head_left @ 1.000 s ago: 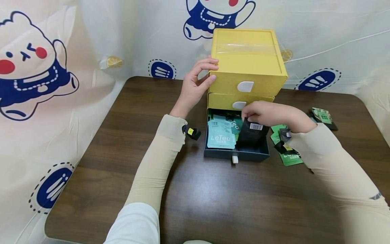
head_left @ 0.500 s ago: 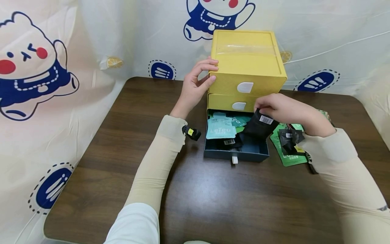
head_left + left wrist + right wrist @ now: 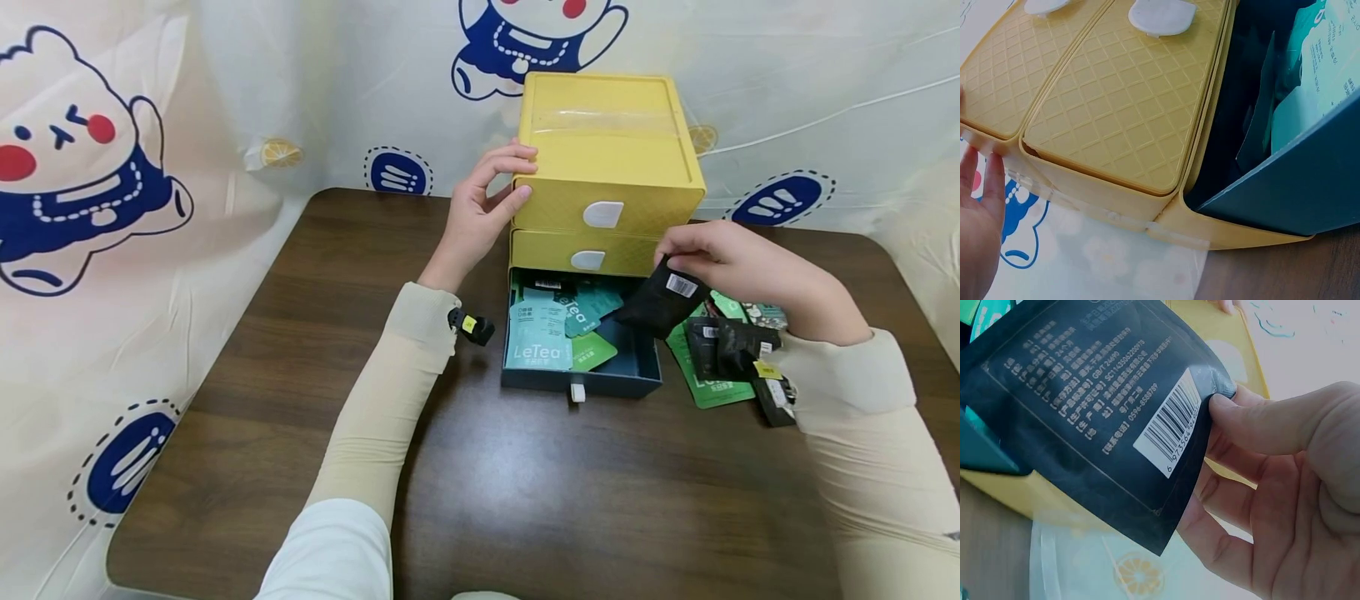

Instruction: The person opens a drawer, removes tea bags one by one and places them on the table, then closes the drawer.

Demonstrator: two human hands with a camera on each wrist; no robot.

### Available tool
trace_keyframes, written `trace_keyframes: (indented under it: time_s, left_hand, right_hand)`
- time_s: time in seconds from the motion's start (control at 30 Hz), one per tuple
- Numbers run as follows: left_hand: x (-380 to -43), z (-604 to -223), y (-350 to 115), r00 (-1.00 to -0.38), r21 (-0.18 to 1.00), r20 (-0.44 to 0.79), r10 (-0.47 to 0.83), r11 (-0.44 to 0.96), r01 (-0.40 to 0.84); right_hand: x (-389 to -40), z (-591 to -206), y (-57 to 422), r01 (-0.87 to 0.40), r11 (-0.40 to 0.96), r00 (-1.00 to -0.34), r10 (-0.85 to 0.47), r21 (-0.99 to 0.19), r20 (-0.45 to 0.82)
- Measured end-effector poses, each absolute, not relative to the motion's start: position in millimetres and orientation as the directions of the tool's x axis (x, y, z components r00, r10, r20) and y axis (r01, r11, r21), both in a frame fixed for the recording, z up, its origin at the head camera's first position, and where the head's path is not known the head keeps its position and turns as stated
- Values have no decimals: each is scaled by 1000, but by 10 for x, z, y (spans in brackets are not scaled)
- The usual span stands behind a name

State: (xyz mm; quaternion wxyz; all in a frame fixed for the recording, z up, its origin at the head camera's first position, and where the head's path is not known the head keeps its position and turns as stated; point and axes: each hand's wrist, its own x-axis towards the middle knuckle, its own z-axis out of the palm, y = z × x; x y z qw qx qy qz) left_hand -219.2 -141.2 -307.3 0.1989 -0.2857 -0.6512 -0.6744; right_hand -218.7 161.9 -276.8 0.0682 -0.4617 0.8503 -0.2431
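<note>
In the head view, my right hand point(image 3: 738, 258) pinches a black tea sachet point(image 3: 662, 300) by its edge, over the right side of the pulled-out dark blue drawer point(image 3: 536, 380). Thumb and fingers grip one edge in the right wrist view, and a white barcode label point(image 3: 1169, 425) faces the camera. Light blue sachets point(image 3: 538, 337) marked LeTea lie in the drawer beside a green sachet point(image 3: 592, 352). My left hand point(image 3: 476, 208) rests its fingertips against the left side of the yellow drawer box point(image 3: 600, 150), thumb near the front edge.
Right of the drawer, several green and black sachets point(image 3: 712, 392) lie in a loose pile on the dark wooden table point(image 3: 465, 500), partly behind my right wrist. Two upper drawers stay closed, with white tabs point(image 3: 603, 214). A printed curtain point(image 3: 262, 67) hangs behind.
My right hand has lifted the black sachet from the drawer and carried it right. Sachets inside have shifted, and a green one now shows near the drawer's front. My left hand has stayed put.
</note>
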Motion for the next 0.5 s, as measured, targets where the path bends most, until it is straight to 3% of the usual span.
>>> trace_keyframes:
  time_s: [0.3,0.5]
  left_hand:
    - [-2195,-3060,-1413,-760,766,642,102,-72,638]
    - [-2204,-3074,-1409,-750,758,652,108,-59,650]
  right_hand:
    - [-2233,-2899,2009,-626,579,-685,-729,-522,13]
    - [-2275,-3138,2239,-501,631,-711,-690,-592,-133]
